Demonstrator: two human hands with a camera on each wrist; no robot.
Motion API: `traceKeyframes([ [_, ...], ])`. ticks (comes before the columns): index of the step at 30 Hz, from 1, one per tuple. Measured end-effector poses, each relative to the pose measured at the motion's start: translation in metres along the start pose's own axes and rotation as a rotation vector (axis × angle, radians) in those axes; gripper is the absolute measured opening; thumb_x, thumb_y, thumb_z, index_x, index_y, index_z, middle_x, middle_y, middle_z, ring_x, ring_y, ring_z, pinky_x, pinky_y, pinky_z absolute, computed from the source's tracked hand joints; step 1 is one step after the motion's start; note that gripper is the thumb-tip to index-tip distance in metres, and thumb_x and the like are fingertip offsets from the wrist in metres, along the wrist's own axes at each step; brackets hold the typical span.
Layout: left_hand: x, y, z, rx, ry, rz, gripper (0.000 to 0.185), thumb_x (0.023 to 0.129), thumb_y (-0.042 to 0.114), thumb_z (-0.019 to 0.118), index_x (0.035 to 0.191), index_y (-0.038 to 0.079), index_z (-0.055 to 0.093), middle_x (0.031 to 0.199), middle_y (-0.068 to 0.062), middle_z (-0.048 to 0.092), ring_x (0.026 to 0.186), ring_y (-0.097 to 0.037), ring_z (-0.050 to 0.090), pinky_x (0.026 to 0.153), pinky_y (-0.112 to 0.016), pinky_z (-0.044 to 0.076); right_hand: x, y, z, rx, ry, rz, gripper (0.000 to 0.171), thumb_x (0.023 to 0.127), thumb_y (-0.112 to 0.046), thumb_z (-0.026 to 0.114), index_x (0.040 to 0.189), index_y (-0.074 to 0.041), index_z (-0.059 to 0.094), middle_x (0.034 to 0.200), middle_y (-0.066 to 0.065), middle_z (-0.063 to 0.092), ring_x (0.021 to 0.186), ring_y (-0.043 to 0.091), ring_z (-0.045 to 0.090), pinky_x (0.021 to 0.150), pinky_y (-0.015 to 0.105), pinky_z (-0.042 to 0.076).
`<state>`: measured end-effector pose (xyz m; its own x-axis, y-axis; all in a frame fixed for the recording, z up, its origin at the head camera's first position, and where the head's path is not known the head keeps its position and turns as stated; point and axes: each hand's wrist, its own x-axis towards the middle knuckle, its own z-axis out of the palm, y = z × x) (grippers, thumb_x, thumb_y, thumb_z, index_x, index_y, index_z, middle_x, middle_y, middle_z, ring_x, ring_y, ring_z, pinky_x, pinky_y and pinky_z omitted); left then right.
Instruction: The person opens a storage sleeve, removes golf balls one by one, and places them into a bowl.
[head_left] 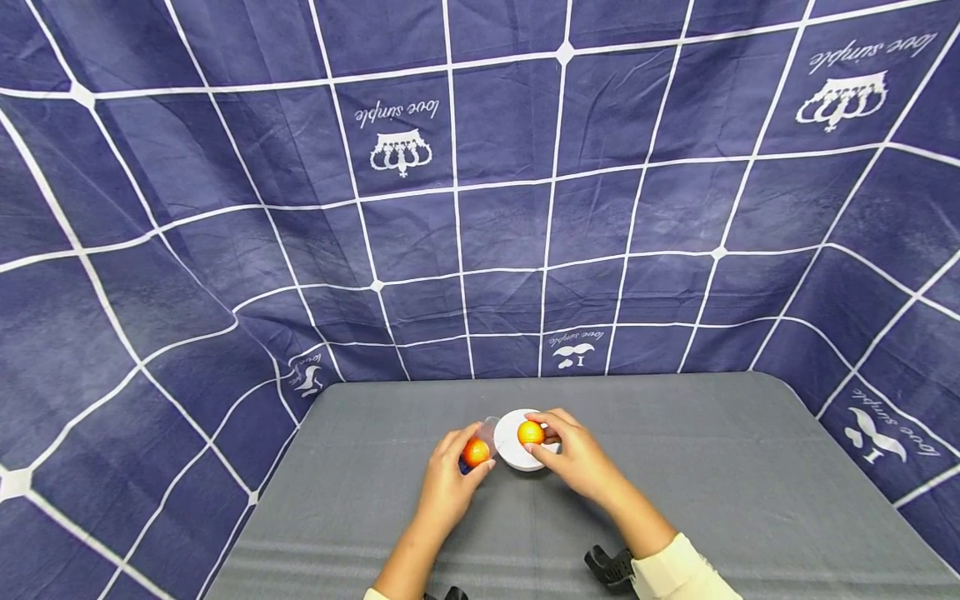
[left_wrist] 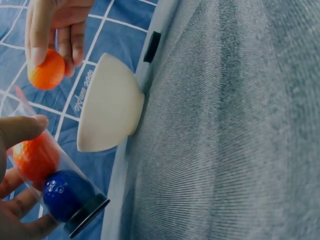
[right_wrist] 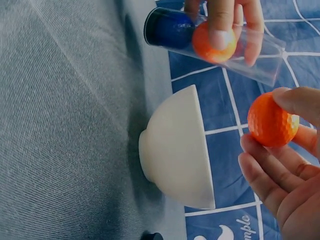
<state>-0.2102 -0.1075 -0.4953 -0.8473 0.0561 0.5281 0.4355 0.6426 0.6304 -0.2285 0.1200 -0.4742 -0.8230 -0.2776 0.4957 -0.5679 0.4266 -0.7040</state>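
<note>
In the head view my left hand (head_left: 446, 483) grips a clear plastic tube (right_wrist: 267, 62), just left of the bowl. Inside it a blue golf ball (left_wrist: 66, 194) lies at the dark-capped end, and an orange golf ball (left_wrist: 35, 156) sits against it, partly covered by fingers. The tube leans, its uncapped end raised toward the bowl. My right hand (head_left: 581, 454) pinches another orange golf ball (right_wrist: 271, 121) between thumb and fingertips. That ball is held above the white bowl (head_left: 510, 455), which stands upright; its inside is mostly hidden in the wrist views.
A grey cloth-covered table (head_left: 360, 500) spreads under both hands. Behind it and at its sides hangs a blue curtain (head_left: 495, 233) with white grid lines. A black wrist mount (head_left: 609, 567) shows by the right forearm's pale sleeve (head_left: 682, 575).
</note>
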Motion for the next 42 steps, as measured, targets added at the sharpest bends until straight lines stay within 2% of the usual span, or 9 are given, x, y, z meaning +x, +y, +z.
traceKeyframes([
  [7, 0.0, -0.005, 0.003, -0.059, 0.033, -0.041, 0.059, 0.074, 0.009, 0.089, 0.129, 0.009, 0.066, 0.113, -0.009, 0.072, 0.102, -0.023, 0.07, 0.091, -0.042, 0.056, 0.007, 0.004, 0.003, -0.137, -0.034, -0.042, 0.043, 0.084, -0.007, 0.08, 0.124, -0.001, 0.067, 0.109, 0.006, 0.067, 0.091, 0.016, 0.066, 0.085, 0.032, 0.059],
  [11, 0.0, -0.008, 0.005, -0.07, 0.042, -0.072, 0.058, 0.075, 0.012, 0.088, 0.128, 0.007, 0.066, 0.114, -0.01, 0.072, 0.102, -0.026, 0.071, 0.09, -0.044, 0.058, 0.011, 0.005, 0.004, -0.156, -0.072, -0.029, 0.042, 0.084, -0.009, 0.079, 0.124, -0.001, 0.067, 0.109, 0.007, 0.066, 0.091, 0.018, 0.066, 0.086, 0.035, 0.059],
  [15, 0.0, -0.01, 0.006, -0.14, 0.038, -0.12, 0.057, 0.077, 0.013, 0.088, 0.129, 0.006, 0.064, 0.117, -0.012, 0.071, 0.106, -0.029, 0.07, 0.092, -0.046, 0.057, 0.013, 0.008, 0.008, -0.164, -0.098, -0.004, 0.04, 0.083, -0.01, 0.081, 0.119, -0.002, 0.065, 0.108, 0.007, 0.067, 0.09, 0.021, 0.07, 0.083, 0.036, 0.06],
  [18, 0.0, -0.012, 0.007, -0.198, 0.044, -0.162, 0.057, 0.077, 0.012, 0.088, 0.129, 0.006, 0.064, 0.117, -0.013, 0.071, 0.106, -0.029, 0.07, 0.093, -0.045, 0.057, 0.015, 0.012, 0.011, -0.204, -0.127, 0.006, 0.036, 0.082, -0.011, 0.081, 0.114, -0.005, 0.065, 0.106, 0.005, 0.067, 0.088, 0.02, 0.07, 0.081, 0.032, 0.059],
  [23, 0.0, -0.014, 0.01, -0.248, 0.046, -0.211, 0.057, 0.077, 0.012, 0.087, 0.129, 0.006, 0.063, 0.117, -0.014, 0.07, 0.106, -0.029, 0.07, 0.094, -0.045, 0.057, 0.017, 0.016, 0.014, -0.301, -0.18, -0.048, 0.034, 0.081, -0.011, 0.081, 0.111, -0.005, 0.067, 0.105, 0.005, 0.068, 0.086, 0.018, 0.067, 0.08, 0.031, 0.056],
  [29, 0.0, -0.017, 0.012, -0.304, 0.048, -0.281, 0.057, 0.078, 0.009, 0.086, 0.128, 0.004, 0.06, 0.118, -0.017, 0.067, 0.108, -0.03, 0.068, 0.095, -0.044, 0.057, 0.021, 0.019, 0.016, -0.388, -0.223, -0.092, 0.034, 0.081, -0.012, 0.08, 0.112, -0.004, 0.068, 0.109, 0.006, 0.069, 0.091, 0.018, 0.066, 0.085, 0.034, 0.056],
  [34, 0.0, -0.019, 0.011, -0.33, 0.049, -0.293, 0.054, 0.078, 0.008, 0.086, 0.126, 0.005, 0.06, 0.118, -0.017, 0.066, 0.11, -0.031, 0.066, 0.093, -0.044, 0.057, 0.023, 0.018, 0.019, -0.448, -0.239, -0.111, 0.034, 0.079, -0.011, 0.082, 0.11, -0.004, 0.069, 0.104, 0.006, 0.068, 0.091, 0.018, 0.065, 0.085, 0.035, 0.055],
  [42, -0.002, -0.021, 0.011, -0.295, 0.061, -0.303, 0.052, 0.074, 0.008, 0.088, 0.116, 0.003, 0.058, 0.112, -0.017, 0.067, 0.103, -0.028, 0.066, 0.086, -0.037, 0.06, 0.025, 0.017, 0.019, -0.488, -0.29, -0.092, 0.034, 0.078, -0.01, 0.082, 0.109, -0.001, 0.07, 0.099, 0.007, 0.067, 0.086, 0.02, 0.064, 0.082, 0.036, 0.055],
])
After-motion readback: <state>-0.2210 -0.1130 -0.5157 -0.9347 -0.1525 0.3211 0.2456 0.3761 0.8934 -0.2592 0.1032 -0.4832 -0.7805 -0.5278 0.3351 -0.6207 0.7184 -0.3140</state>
